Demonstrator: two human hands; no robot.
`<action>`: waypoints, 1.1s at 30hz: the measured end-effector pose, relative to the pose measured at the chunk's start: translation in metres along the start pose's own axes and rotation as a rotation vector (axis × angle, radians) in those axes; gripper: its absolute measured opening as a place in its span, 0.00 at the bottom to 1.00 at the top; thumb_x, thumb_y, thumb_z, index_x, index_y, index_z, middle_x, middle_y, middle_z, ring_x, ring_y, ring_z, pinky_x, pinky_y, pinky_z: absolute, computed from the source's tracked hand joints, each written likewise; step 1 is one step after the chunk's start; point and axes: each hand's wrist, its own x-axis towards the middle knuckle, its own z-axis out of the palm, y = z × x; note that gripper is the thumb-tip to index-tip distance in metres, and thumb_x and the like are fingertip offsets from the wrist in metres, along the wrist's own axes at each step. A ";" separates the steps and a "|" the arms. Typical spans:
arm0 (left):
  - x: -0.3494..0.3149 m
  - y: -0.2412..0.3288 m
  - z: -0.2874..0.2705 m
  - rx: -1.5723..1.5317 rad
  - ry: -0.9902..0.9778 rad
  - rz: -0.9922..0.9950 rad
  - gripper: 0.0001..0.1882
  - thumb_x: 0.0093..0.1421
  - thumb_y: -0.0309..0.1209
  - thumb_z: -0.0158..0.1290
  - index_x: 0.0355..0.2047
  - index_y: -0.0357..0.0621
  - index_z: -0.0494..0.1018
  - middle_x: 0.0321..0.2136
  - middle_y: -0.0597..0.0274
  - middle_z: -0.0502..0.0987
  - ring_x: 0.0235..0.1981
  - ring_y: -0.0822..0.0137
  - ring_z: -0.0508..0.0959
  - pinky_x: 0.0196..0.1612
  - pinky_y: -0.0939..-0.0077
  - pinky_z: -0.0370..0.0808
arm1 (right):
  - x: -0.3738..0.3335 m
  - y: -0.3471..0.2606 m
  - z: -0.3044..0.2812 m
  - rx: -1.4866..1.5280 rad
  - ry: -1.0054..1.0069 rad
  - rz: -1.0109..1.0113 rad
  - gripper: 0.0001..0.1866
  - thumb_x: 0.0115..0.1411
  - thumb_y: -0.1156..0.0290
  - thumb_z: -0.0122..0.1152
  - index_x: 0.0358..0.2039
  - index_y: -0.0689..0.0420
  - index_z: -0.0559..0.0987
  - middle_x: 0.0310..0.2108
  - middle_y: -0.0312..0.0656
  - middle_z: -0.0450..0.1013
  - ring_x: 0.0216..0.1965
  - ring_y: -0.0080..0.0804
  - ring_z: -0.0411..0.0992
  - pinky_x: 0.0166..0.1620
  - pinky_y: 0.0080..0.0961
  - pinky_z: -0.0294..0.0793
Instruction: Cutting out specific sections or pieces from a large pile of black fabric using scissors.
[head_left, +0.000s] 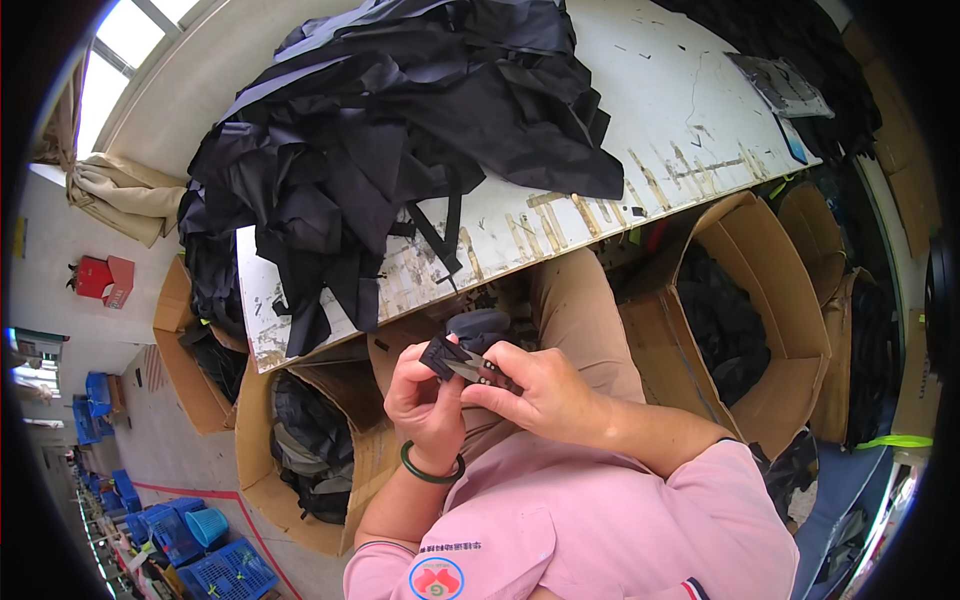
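Above my lap, my left hand point(428, 408) pinches a small piece of black fabric point(438, 356) between thumb and fingers, with a green bangle point(432, 466) round the wrist. My right hand point(545, 396) is closed around small thread snips point(466, 366). Their metal blades point left and lie against the fabric piece; whether they are cutting it I cannot tell. In front of both hands, a large heap of black fabric pieces point(400, 130) covers much of the white table point(660, 110), and several strips hang over its near edge.
Cardboard boxes with dark items stand at my left point(262, 465) and right point(775, 300), partly below the table. A flat packet point(780, 85) lies at the table's far right. Blue crates point(228, 572) sit on the floor at the far left, beyond a red line point(245, 512).
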 end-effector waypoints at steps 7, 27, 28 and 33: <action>0.000 -0.001 0.001 -0.007 0.000 0.011 0.10 0.53 0.11 0.52 0.31 0.39 0.69 0.38 0.56 0.74 0.42 0.68 0.75 0.46 0.76 0.71 | 0.001 0.003 0.001 -0.005 -0.006 -0.009 0.18 0.58 0.56 0.62 0.28 0.58 0.70 0.15 0.44 0.69 0.17 0.47 0.70 0.20 0.36 0.66; -0.001 -0.006 -0.003 0.075 -0.088 0.078 0.10 0.51 0.17 0.58 0.27 0.41 0.68 0.33 0.60 0.73 0.35 0.68 0.72 0.46 0.70 0.71 | -0.003 0.005 -0.001 0.070 -0.013 0.042 0.17 0.60 0.57 0.60 0.28 0.58 0.71 0.15 0.46 0.69 0.17 0.48 0.69 0.21 0.37 0.66; -0.002 -0.008 -0.006 0.070 -0.105 0.089 0.10 0.50 0.14 0.57 0.28 0.40 0.69 0.33 0.58 0.74 0.36 0.67 0.73 0.44 0.72 0.71 | -0.003 0.004 -0.002 0.071 -0.013 0.042 0.17 0.60 0.57 0.60 0.28 0.58 0.71 0.15 0.46 0.69 0.17 0.48 0.69 0.21 0.37 0.66; 0.001 -0.003 -0.014 0.042 -0.143 0.040 0.10 0.49 0.11 0.56 0.28 0.39 0.70 0.34 0.56 0.76 0.36 0.66 0.74 0.40 0.76 0.71 | -0.006 0.001 -0.009 0.170 -0.088 0.173 0.16 0.60 0.58 0.61 0.28 0.59 0.72 0.16 0.44 0.68 0.16 0.37 0.67 0.22 0.31 0.65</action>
